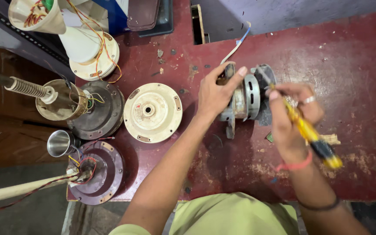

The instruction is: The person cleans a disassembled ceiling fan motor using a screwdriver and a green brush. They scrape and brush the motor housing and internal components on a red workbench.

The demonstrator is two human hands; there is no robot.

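Both hands work on the motor (245, 98), which lies on its side on the table (353, 65), near the middle. Left hand (216, 93) wraps loosely around its left end to steady it; this grip should be firm. Right hand (292, 113) is closed on the screwdriver (310, 135), and its tip should sit straight in the screw.

View: single head-worn camera, above the worn dark-red wooden workbench (353, 56).
Facing: steeply downward, over the person's own forearms.
Range: close, arm's reach.
Shared coverage: one view only.
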